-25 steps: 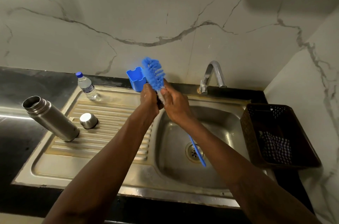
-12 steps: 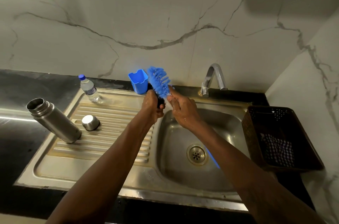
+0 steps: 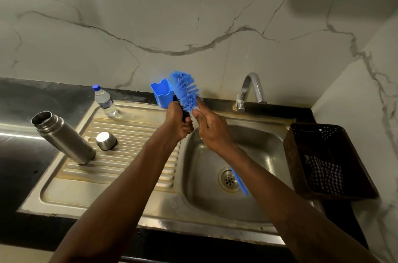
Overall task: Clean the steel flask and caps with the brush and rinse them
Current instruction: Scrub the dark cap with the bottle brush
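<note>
Brush [image 3: 185, 90] — handle [image 3: 239, 182] back over drain [image 3: 226, 178]

Veined marble walls [image 3: 193, 15] above black counter [image 3: 25, 155].

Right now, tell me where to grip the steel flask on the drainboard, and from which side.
Probably the smooth cylindrical body of the steel flask, below its threaded, open neck. Come from the near side: it stands on its base, and the steel cap sits close on its right.
</note>
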Demonstrator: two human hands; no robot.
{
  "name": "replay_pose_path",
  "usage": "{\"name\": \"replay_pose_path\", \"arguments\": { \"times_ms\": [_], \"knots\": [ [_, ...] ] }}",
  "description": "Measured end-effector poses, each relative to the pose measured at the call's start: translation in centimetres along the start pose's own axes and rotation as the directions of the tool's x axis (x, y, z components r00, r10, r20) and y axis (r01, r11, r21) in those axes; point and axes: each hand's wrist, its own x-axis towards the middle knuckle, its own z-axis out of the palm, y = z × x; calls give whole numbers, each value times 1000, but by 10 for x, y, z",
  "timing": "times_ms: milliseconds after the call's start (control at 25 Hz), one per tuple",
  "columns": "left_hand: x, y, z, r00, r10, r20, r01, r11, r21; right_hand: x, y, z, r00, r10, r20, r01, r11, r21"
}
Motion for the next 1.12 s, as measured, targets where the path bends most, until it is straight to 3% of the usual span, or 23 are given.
{"name": "replay_pose_path", "arguments": {
  "times_ms": [40,160,320,400,560,760,920,1120],
  "knots": [
    [-3,7,0,991,-99,88,104,993,-53,-2,2,-1,1000,-9,-13,9,1000,9],
    [-13,15,-2,987,-116,113,121,992,-34,-2,-2,-1,999,17,-43,-16,1000,21],
    [-11,18,5,983,143,-115,-132,986,99,18,-30,0,998,48,-39,-45,996,76],
    [-9,23,2,964,247,-103,-234,964,123,17,-36,-4,998,48,-27,-43,988,145],
    [-9,16,-18,953,204,223,-193,979,-73,18,-40,-14,995,98,0,-94,954,285],
    [-15,8,-21,890,268,369,-188,953,-239,14,-48,-22,996,85,8,-84,954,286],
    [-27,13,-12,901,274,335,-77,863,-499,-3,-50,-11,991,134,-6,-123,927,355],
    [-22,17,10,946,272,179,-131,821,-555,-1,-50,-7,984,131,-123,-94,957,274]
  ]
}}
